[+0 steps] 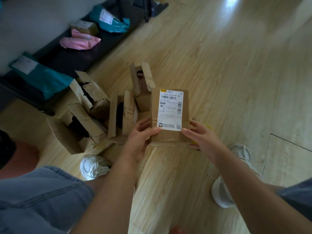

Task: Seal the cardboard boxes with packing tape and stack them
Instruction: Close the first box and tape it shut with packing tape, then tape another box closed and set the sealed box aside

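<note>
Brown cardboard box with white shipping label (169,115), upright between the hands, left hand (140,139) gripping its left edge, right hand (202,137) gripping its right edge, open torn cardboard boxes (118,114) just left of left hand

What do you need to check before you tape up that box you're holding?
1. Box gripped by left hand and right hand: ok.
2. Its flaps shut: cannot tell; only the label side shows.
3. Tape within reach: cannot tell; a yellow thing peeks out behind the right hand.
4. Other boxes sealed: not ok; they stand open on the left.
5. Bare floor for stacking: ok.
</note>
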`<state>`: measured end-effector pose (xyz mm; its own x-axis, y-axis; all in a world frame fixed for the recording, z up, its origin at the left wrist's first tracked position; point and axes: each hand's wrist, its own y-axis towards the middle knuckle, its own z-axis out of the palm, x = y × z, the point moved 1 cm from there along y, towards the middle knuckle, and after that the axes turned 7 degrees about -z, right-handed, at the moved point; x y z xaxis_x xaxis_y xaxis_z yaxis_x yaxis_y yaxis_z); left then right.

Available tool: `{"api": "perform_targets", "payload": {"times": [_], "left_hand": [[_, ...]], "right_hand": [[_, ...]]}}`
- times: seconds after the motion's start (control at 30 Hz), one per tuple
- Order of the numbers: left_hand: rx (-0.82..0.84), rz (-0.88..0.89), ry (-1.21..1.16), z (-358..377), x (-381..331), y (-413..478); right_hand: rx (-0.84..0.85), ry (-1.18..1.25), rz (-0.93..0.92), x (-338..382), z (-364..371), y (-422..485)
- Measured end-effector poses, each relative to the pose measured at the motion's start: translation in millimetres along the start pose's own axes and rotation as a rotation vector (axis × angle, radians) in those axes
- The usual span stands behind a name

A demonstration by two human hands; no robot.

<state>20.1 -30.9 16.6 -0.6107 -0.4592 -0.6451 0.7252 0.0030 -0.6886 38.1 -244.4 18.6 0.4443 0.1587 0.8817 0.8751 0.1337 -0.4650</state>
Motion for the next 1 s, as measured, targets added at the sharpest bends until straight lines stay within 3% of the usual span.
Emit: {"api": "perform_targets", "payload": {"times": [0.23,0.47,0.63,1.0], "left_hand": [[0.026,0.046,0.103,12,-5,19],[-0.03,0.025,0.335,51,-20,66],[0.05,0.05,0.572,87,-37,110],[-0.015,-0.003,0.652,152,-47,235]], "right_hand": [[0.014,0.086,0.0,5,-6,12],[-0.153,0.212,0.093,4,-29,59],[-0.245,0.233,0.083,4,-51,103],[-0.467,0.18,0.069,2,-102,220]]}}
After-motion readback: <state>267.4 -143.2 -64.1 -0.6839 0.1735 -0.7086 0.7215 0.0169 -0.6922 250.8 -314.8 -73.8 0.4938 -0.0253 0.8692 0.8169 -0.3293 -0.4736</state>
